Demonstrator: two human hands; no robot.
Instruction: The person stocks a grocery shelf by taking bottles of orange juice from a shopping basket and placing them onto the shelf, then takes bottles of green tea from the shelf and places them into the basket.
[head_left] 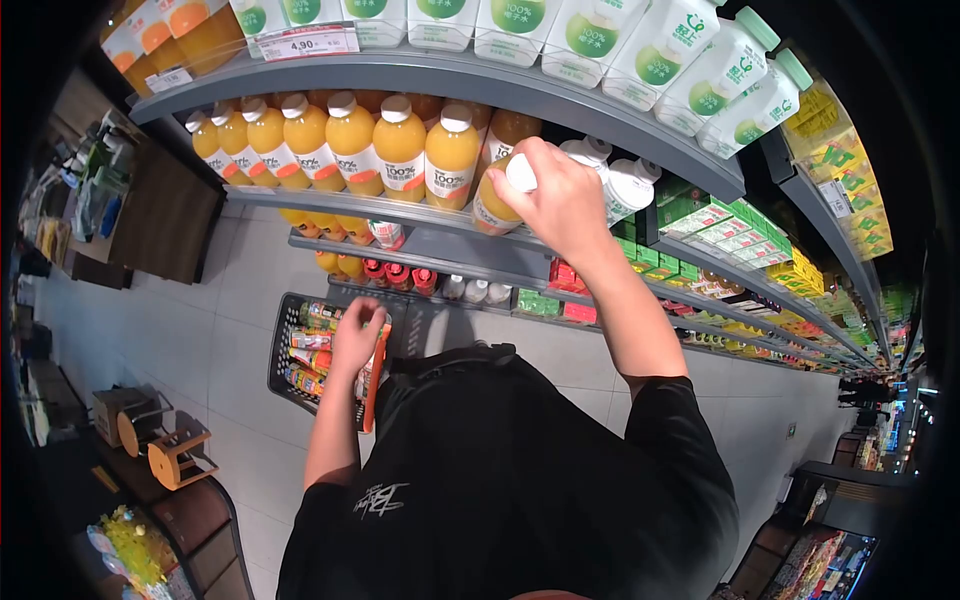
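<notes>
My right hand [562, 195] is closed around the upper part of an orange juice bottle [494, 211] with a white cap. The bottle tilts at the front edge of a shelf [350, 203], beside a row of matching juice bottles [400, 150]. My left hand [358, 337] hovers over a dark shopping basket [274, 352], its fingers loosely curved and apart, with nothing visible in them. Several colourful packages [312, 358] lie in the basket. An orange handle [371, 385] runs along its right side, close to my left wrist.
Above the juice, a shelf holds white cartons [590, 42] with green fruit prints. White bottles [628, 188] stand right of my right hand. Lower shelves carry small red-capped bottles [398, 276] and boxed drinks [735, 235]. Wooden stools [180, 455] stand at lower left.
</notes>
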